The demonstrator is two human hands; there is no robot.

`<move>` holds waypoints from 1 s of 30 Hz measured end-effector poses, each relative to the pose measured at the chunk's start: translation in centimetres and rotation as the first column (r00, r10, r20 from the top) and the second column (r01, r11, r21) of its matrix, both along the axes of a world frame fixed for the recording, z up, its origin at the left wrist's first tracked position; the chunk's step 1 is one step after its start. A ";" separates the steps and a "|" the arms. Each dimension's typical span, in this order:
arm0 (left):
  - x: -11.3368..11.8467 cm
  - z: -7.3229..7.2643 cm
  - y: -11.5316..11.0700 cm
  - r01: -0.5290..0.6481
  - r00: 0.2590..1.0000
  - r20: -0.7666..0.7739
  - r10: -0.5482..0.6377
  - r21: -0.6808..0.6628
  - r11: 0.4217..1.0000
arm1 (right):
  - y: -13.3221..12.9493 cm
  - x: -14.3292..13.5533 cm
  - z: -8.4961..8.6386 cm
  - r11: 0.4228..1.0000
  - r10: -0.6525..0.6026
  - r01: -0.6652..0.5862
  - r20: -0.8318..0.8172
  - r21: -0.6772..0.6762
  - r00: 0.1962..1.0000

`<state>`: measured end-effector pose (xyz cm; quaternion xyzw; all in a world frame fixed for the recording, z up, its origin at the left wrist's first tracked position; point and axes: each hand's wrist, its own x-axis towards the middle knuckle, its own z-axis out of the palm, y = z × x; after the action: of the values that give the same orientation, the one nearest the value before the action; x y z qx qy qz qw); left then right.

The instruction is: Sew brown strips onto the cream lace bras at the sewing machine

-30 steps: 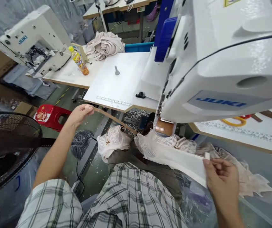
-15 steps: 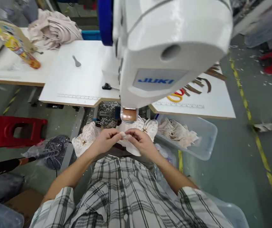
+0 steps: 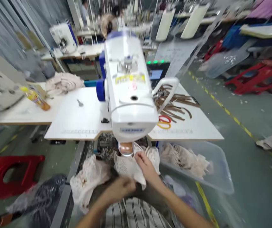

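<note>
The white sewing machine (image 3: 132, 104) stands before me, its orange-brown front part (image 3: 126, 148) low over pale lace fabric (image 3: 128, 167). At the fabric's right side, my right hand (image 3: 146, 166) is closed with its fingers on the cloth's edge. My left hand (image 3: 123, 186) is smeared by motion in front of the fabric, near my lap; its fingers cannot be made out. Another bunch of pale lace fabric (image 3: 90, 177) hangs at the left. The machine's head covers where the needle meets the cloth.
The white table (image 3: 79, 120) bears scissors (image 3: 164, 123), brown strips (image 3: 173, 107) and a small grey tool (image 3: 79, 103). A clear plastic bin (image 3: 221, 171) with pale cloth stands at the lower right. A yellow bottle (image 3: 37, 99) lies at the left, above a red stool (image 3: 7, 177).
The view has tilted up, showing more of the machine and workshop. Both hands were together pinching a small white piece; now they are apart, left lower and blurred, right on the lace fabric.
</note>
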<state>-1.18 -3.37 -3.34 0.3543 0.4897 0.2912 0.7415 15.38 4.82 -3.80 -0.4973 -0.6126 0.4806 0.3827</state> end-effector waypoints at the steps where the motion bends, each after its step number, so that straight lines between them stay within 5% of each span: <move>1: 0.8 -1.1 -0.4 0.092 0.994 0.068 -0.089 -0.042 0.995 | -0.2 -1.0 -0.3 0.999 -0.038 0.039 -0.036 0.027 0.999; 2: 1.6 -2.1 -0.6 0.114 0.988 0.115 -0.107 -0.054 0.992 | -0.5 -1.9 -0.6 0.996 -0.077 0.080 -0.072 0.037 0.994; 5: 3.4 -3.5 -0.1 -0.296 0.883 0.340 0.323 -0.130 0.946 | -2.2 -4.2 -1.0 0.989 -0.133 0.139 -0.120 0.045 0.984; 8: 4.3 -2.9 0.8 -0.612 0.734 0.271 0.623 -0.136 0.779 | -3.8 -5.4 -1.5 0.985 -0.155 0.164 -0.134 0.061 0.979; 11: 4.3 -2.0 1.6 -0.730 0.671 0.161 0.724 -0.028 0.683 | -4.5 -5.7 -2.0 0.980 -0.181 0.192 -0.165 0.052 0.970; 15: 2.5 -0.2 1.7 -0.660 0.729 -0.086 0.680 0.178 0.730 | -4.1 -3.5 -1.5 0.986 -0.101 0.114 -0.103 0.122 0.990; 19: -0.1 2.6 1.7 -0.222 0.874 -0.336 0.350 0.365 0.904 | -2.7 0.3 1.2 0.906 0.131 -0.185 0.165 0.381 0.978; 21: -0.9 3.7 1.7 -0.029 0.906 -0.389 0.166 0.334 0.942 | -2.0 1.5 2.7 0.833 0.350 -0.437 0.287 0.341 0.892; 24: -1.3 4.7 1.9 0.070 0.914 -0.404 0.043 0.262 0.962 | -1.4 2.1 4.0 0.751 0.564 -0.642 0.355 0.155 0.746; 27: -1.4 5.1 2.3 -0.006 0.937 -0.338 0.085 0.230 0.973 | -1.3 2.5 3.6 0.830 0.476 -0.541 0.330 0.139 0.815; 30: -1.8 4.9 2.7 -0.188 0.948 -0.221 0.230 0.195 0.963 | -1.4 3.3 2.2 0.965 0.134 -0.183 0.247 0.186 0.960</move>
<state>-3.02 -0.68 1.59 0.3956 0.5841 0.3642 0.6080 18.69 3.40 -1.57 -0.4568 -0.7378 0.3820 0.3180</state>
